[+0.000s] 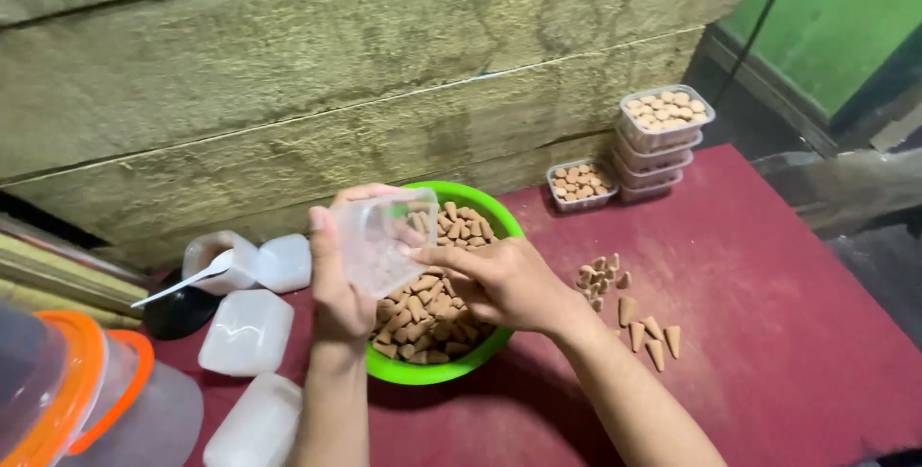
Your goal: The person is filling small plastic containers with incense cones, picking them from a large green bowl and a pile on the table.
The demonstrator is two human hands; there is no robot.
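left hand (pixel 338 280) fingers grip clear plastic box (pixel 384 239) | right hand (pixel 504 285) pinches cones (pixel 427 313)

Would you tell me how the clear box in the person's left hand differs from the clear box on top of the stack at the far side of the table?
The held box is tilted over the green bowl, gripped by the left hand; the top stacked box sits level on other boxes. The held box looks empty, while the stacked box is full of brown cones. The right hand touches the held box; nothing touches the stacked one. Both are small, clear plastic and rectangular.
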